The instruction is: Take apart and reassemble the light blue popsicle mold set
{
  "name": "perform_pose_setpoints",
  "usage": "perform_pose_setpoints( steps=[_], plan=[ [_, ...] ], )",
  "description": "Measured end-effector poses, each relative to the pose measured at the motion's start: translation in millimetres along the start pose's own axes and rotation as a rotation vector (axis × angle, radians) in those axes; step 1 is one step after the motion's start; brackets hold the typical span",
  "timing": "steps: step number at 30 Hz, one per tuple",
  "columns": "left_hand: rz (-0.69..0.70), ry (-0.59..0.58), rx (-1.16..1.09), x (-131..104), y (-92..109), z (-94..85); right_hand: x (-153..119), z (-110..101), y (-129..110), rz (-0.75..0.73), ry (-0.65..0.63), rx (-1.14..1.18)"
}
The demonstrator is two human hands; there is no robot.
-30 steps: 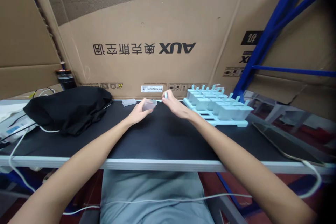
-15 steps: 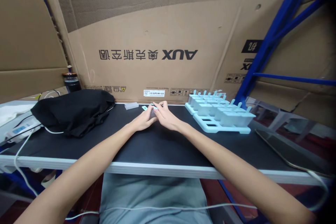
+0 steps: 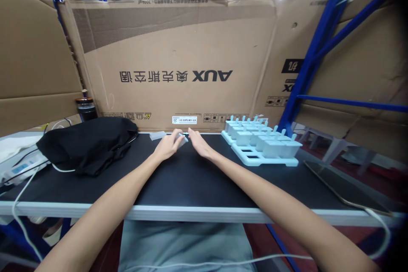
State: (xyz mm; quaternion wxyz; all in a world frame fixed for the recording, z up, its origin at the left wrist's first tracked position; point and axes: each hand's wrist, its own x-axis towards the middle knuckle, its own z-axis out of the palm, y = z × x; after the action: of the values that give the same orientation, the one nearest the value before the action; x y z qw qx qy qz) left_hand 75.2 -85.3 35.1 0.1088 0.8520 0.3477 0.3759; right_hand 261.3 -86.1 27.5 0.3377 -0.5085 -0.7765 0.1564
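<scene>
My left hand [image 3: 168,145] is closed around a small light-blue ice-pop mold [image 3: 182,140] above the back of the table. To its right, my right hand [image 3: 199,144] has its fingers stretched out. A bit of light blue shows at its fingertips, and I cannot tell whether they touch it. Just left of my left hand lies a translucent whitish mold piece [image 3: 156,136]. On the right stands a light-blue rack [image 3: 251,160] with several ice-pop molds [image 3: 270,144], their stick handles pointing up. A few slots at its front left hold no mold.
Black cloth [image 3: 89,144] covers the left of the black table [image 3: 191,182], beside a power strip [image 3: 28,163] and cables. A dark jar [image 3: 86,109] stands behind. A phone [image 3: 346,187] with a cable lies right. Cardboard [image 3: 178,38] walls the back.
Both hands were together on the mold. My right hand has come away to the right with its fingers straightened, while my left keeps the mold. The view has tilted up slightly.
</scene>
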Motion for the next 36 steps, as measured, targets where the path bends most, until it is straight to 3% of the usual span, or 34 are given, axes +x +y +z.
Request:
perform_pose_setpoints(
  steps=[6,10,15,24,27,32,36],
  plan=[
    [-0.159,0.114,-0.121,-1,-19,-14.7,40,8,29,0.019,-0.085,-0.305],
    [-0.170,0.050,-0.157,-3,-25,-16.3,53,12,33,0.073,-0.087,-0.351],
    [-0.088,-0.064,-0.183,-3,-26,-5.3,50,-3,32,0.140,-0.134,-0.377],
    [-0.044,-0.060,-0.213,-2,-36,7.4,31,-39,30,0.211,-0.267,-0.280],
    [-0.041,-0.077,-0.222,-1,-39,8.4,27,-57,18,0.132,-0.184,-0.199],
    [-0.017,-0.081,-0.231,1,-38,8.6,24,-68,-19,-0.227,0.130,0.350],
    [-0.014,-0.092,-0.180,2,-38,9.0,29,-51,-36,-0.296,0.085,0.427]
  ],
)
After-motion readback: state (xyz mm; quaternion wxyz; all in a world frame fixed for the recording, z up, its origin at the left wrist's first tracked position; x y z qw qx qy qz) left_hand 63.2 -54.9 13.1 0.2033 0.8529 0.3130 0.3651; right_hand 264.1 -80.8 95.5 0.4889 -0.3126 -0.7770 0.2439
